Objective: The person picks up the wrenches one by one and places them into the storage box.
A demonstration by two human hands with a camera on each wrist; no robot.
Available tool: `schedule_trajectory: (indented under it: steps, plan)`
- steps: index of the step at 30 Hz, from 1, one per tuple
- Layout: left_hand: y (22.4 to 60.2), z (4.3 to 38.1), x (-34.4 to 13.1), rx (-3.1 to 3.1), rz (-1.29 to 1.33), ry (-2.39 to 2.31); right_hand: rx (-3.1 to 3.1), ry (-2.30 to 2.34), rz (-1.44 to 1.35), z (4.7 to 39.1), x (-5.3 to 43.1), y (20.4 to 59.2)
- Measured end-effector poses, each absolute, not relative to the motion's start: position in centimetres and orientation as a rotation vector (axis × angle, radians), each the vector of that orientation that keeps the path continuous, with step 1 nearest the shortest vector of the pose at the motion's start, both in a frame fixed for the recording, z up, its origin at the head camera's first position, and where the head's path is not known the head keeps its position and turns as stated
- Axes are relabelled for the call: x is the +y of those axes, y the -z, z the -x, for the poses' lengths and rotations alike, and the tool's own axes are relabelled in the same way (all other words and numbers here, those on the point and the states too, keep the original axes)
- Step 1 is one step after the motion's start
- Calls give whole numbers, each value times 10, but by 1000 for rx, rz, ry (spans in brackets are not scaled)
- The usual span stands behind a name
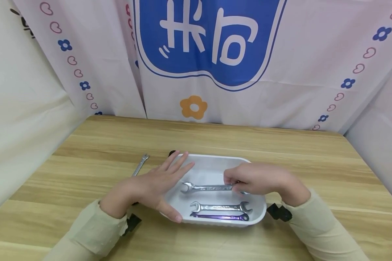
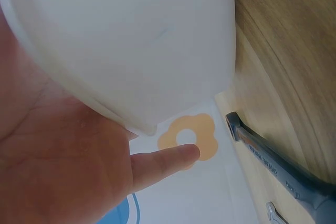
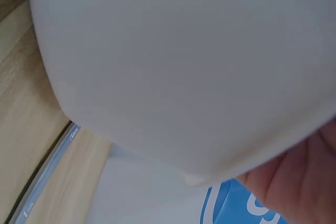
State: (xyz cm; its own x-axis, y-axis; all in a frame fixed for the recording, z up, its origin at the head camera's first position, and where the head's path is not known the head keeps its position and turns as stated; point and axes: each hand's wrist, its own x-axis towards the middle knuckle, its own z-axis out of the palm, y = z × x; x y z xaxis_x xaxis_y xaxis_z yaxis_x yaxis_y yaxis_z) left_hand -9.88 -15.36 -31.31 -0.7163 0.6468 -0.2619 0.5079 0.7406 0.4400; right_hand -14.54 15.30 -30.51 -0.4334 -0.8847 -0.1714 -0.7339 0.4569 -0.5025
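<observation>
A white tray (image 1: 212,159) stands on the table with wrenches inside. My left hand (image 1: 153,185) rests over its left end, fingers spread and straight. Inside the tray, my right hand (image 1: 258,179) pinches a silver open-end wrench (image 1: 205,188) near its right end; the fingers cover that end in part. In front of it lie another silver open-end wrench (image 1: 220,207) and a purple wrench (image 1: 220,217), side by side along the near wall. Both wrist views look mostly at the tray's outer wall (image 2: 131,40), so the right fingertips stay hidden there.
Left of the tray, a silver wrench (image 1: 140,165) lies on the wooden table (image 1: 297,156). A dark-handled tool (image 2: 278,166) lies beside the tray's left end, mostly hidden from above. Outside the tray is a long silver-blue bar (image 3: 44,177). Printed cloth (image 1: 281,105) hangs behind.
</observation>
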Motion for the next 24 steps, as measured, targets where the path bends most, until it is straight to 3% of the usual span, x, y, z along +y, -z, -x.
schedule_trajectory:
  steps: [24]
  plan:
    - [313, 99, -154, 2542, -882, -480, 2297, 432, 1271, 143, 146, 313]
